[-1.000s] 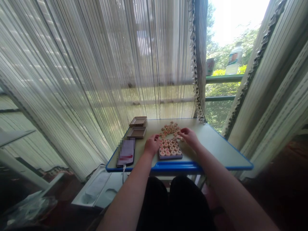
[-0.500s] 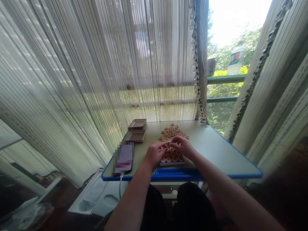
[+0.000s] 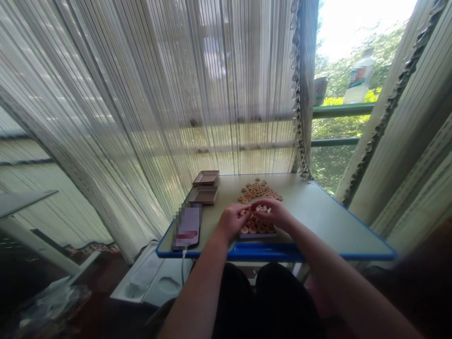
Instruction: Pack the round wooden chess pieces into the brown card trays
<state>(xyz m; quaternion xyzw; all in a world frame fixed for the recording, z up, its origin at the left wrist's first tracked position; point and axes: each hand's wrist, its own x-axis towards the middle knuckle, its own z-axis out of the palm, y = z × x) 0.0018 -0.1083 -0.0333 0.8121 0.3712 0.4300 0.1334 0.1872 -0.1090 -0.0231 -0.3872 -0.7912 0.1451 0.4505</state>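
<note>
A shallow tray [image 3: 257,234] filled with rows of round wooden game pieces lies near the front edge of the blue-rimmed table [image 3: 318,214]. My left hand [image 3: 231,221] and my right hand [image 3: 277,214] both hover over the tray's far side, fingers curled, fingertips almost meeting. Between the right fingertips show a few pale round pieces [image 3: 262,208]. What the left fingers pinch is too small to make out. A loose pile of round pieces [image 3: 259,189] lies just beyond the hands.
A phone [image 3: 187,226] on a cable lies at the table's left front. Two brown box halves [image 3: 205,178] [image 3: 204,195] sit at the back left. Striped curtains hang behind; a bottle [image 3: 358,80] and cup [image 3: 320,90] stand on the window rail.
My right hand came back from the loose pile to the tray. Both hands have drawn together over the tray's far edge. The camera has shifted slightly.
</note>
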